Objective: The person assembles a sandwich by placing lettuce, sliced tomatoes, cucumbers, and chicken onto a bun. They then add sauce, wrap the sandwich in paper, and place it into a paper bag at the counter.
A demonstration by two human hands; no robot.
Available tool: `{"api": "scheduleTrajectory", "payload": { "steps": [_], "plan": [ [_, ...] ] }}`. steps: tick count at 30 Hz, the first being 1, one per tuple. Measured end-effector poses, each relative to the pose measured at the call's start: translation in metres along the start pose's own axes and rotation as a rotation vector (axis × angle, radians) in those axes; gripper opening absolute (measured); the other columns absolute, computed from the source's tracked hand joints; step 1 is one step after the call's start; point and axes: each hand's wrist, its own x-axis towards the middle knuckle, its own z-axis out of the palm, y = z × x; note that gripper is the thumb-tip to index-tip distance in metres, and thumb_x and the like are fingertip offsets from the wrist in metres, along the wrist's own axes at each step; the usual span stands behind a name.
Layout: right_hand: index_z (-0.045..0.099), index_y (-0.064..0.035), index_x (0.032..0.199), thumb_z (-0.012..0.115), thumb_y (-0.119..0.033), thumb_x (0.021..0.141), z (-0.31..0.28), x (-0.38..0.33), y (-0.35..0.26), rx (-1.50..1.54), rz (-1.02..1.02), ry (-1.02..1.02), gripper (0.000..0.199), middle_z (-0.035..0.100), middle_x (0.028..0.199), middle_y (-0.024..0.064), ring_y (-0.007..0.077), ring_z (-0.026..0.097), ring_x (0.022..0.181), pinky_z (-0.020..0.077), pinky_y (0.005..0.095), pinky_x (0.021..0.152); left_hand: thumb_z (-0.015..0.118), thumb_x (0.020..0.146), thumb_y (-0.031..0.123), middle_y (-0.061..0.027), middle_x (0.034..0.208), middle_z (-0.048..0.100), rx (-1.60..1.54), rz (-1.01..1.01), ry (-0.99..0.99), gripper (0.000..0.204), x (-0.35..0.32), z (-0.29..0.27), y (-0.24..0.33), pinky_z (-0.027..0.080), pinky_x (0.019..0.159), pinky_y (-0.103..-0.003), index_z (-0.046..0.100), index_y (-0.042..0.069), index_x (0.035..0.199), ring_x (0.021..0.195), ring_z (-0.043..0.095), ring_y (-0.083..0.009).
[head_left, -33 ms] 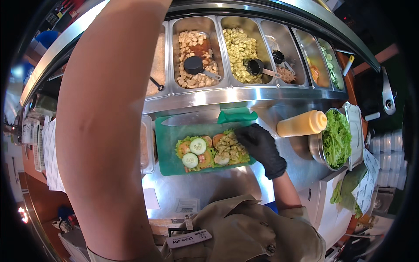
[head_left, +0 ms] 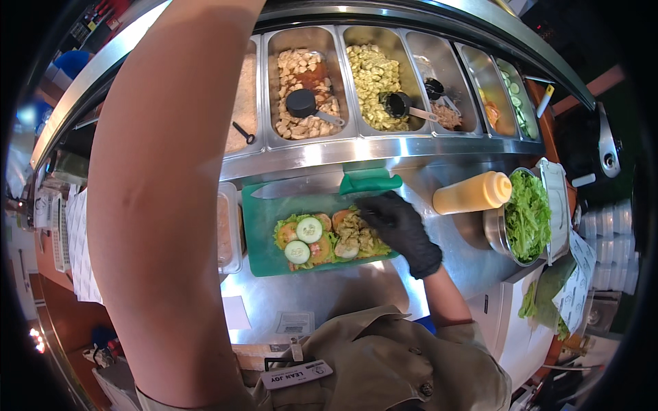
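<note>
Nearest the camera, a khaki shirt collar with a clipped badge (head_left: 296,373) is seen at six o'clock. From there the left forearm (head_left: 164,205) is raised across the whole left side of the view and runs out at twelve o'clock, so the left hand is cut off; whether its fingers are open or closed cannot be told.

At the centre, the right hand (head_left: 397,229), in a black glove, is laid with its fingers curled loosely down onto the right end of the open sandwich (head_left: 329,240). Nothing appears to be gripped; the fingertips are pressed onto the filling. The sandwich lies on a green cutting board (head_left: 264,257) on the steel counter. Lettuce, tomato, two cucumber slices (head_left: 308,229) and pale chunks of filling are already laid on, so the building is judged well advanced; closing or cutting is not yet done. The bread beneath is mostly hidden.

Just beyond, at twelve o'clock of the board, a knife with a green handle (head_left: 370,183) lies untouched. At three o'clock a yellow squeeze bottle (head_left: 473,193) lies on its side beside a bowl of lettuce (head_left: 528,216).

Farthest off, steel pans hold ingredients: pale chunks (head_left: 301,75) and yellow pieces (head_left: 373,79), with black scoops. The outer pans are too bent and small to be made out.
</note>
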Motion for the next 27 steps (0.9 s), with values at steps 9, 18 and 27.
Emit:
{"api": "scheduleTrajectory", "payload": {
  "steps": [9,18,27],
  "plan": [
    [0.064,-0.0097,0.101,0.059,-0.007,0.079,0.008,-0.007,0.014,0.126,0.045,-0.075,0.023,0.059,0.099,0.0111,0.0259,0.059,0.089,0.0479,0.0339,0.078,0.068,0.064,0.026,-0.0202,0.081,0.063,-0.005,-0.004,0.057,0.028,-0.005,0.004,-0.003,0.048,0.07,-0.042,0.065,0.003,0.081,0.077,0.061,-0.0363],
    [0.062,-0.0044,0.103,0.052,0.007,0.078,0.008,-0.004,0.014,0.261,0.007,0.033,0.03,0.063,0.101,0.0118,0.0229,0.06,0.094,0.0471,0.0304,0.082,0.07,0.062,0.024,-0.0205,0.08,0.062,0.015,0.114,0.102,0.03,-0.006,0.005,-0.006,0.049,0.071,-0.042,0.064,0.002,0.08,0.077,0.061,-0.0369],
    [0.061,-0.0218,0.109,0.07,-0.026,0.068,0.035,-0.03,-0.019,-0.333,-0.251,-0.05,0.042,0.051,0.118,0.0034,0.0226,0.045,0.112,0.0265,0.0446,0.099,0.073,0.062,0.034,-0.0205,0.085,0.062,-0.014,0.081,0.099,0.045,-0.005,0.006,-0.006,0.048,0.074,-0.044,0.06,0.003,0.091,0.083,0.06,-0.0375]
  ]
}}
